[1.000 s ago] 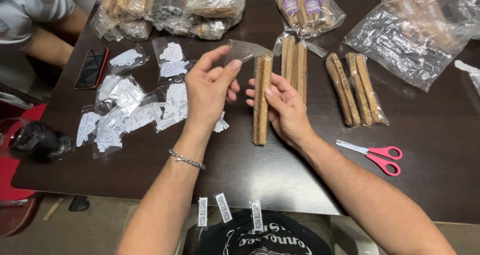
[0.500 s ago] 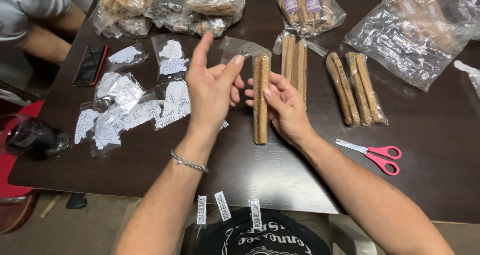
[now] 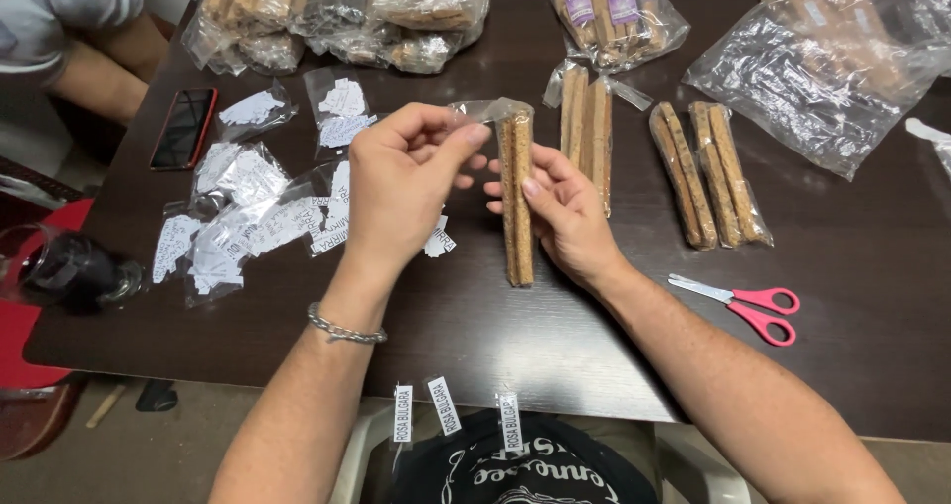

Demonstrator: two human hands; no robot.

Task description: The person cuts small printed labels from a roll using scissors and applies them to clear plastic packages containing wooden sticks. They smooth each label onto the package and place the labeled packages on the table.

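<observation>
Above the desk (image 3: 475,336), the left hand (image 3: 401,192) pinched thumb against forefinger, wrist raised, while the right hand (image 3: 560,212) lay just beside it, fingers curled, both forearms angled inward.

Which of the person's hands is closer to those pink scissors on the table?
Right. The right hand holds the stick packet, with the pink scissors lying off to its outer side; the left hand sits farther away, beyond the packet.

Just right of the gripped pack: two clear packs of brown sticks (image 3: 708,172). Further right: one pair of pink-handled scissors (image 3: 745,306). Well left: one black phone (image 3: 183,128). Below: three white paper labels (image 3: 446,407).
</observation>
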